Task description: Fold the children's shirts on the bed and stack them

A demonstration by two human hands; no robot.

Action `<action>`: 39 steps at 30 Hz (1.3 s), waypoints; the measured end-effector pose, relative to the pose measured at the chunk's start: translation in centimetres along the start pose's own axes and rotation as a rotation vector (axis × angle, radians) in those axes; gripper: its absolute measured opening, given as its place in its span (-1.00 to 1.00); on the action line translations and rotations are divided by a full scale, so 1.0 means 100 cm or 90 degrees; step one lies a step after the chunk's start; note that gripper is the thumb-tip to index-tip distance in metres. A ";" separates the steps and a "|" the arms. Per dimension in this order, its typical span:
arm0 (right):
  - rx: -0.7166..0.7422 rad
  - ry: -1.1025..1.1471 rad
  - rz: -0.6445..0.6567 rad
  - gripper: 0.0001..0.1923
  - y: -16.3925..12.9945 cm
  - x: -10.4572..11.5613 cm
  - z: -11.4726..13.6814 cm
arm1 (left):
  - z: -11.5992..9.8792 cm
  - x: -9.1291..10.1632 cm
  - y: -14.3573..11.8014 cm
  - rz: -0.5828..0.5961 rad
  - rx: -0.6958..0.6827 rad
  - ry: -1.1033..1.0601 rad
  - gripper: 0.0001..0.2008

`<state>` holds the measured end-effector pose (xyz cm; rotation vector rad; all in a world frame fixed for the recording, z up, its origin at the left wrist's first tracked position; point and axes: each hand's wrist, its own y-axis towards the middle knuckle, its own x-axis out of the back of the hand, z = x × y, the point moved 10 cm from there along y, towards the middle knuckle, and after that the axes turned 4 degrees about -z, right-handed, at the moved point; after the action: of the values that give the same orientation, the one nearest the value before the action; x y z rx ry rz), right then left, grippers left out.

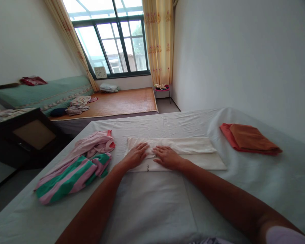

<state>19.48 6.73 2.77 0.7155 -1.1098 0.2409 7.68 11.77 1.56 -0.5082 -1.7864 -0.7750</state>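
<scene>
A white garment point(193, 157), folded into a long strip with dark lettering near its front edge, lies flat on the pale sheet. My left hand point(137, 155) rests palm down on its left end, fingers stretched out. Beside it, my right hand point(167, 157) presses flat on the same cloth, left of the garment's middle, fingers extended. The two hands are close together but apart. What kind of garment it is, I cannot tell.
Left on the sheet point(147, 206) lies a crumpled pink and green striped garment point(76, 174). Folded orange and brown cloths point(251, 138) sit to the right. Beyond the sheet's far edge are a low bed point(122, 100), a dark cabinet point(27, 135) and a small stool point(162, 88).
</scene>
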 end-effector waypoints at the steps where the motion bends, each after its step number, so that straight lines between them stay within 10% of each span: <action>1: 0.013 -0.008 0.033 -0.44 -0.002 -0.007 0.004 | 0.000 -0.011 -0.002 0.043 0.006 0.003 -0.48; 15: -0.196 -0.072 0.139 -0.33 -0.040 -0.012 -0.072 | 0.010 -0.020 -0.014 0.141 0.016 -0.028 -0.55; 27: -0.455 -0.197 -0.036 -0.53 -0.186 0.091 -0.197 | 0.006 -0.013 -0.013 0.089 -0.006 -0.045 -0.60; 39: -0.678 -0.032 0.075 -0.55 -0.198 0.105 -0.217 | -0.004 -0.006 -0.014 0.080 -0.016 -0.050 -0.61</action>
<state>50.24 3.83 -1.47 -0.2942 -1.1399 -0.2738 7.23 10.54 0.72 -0.6691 -1.7991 -0.6993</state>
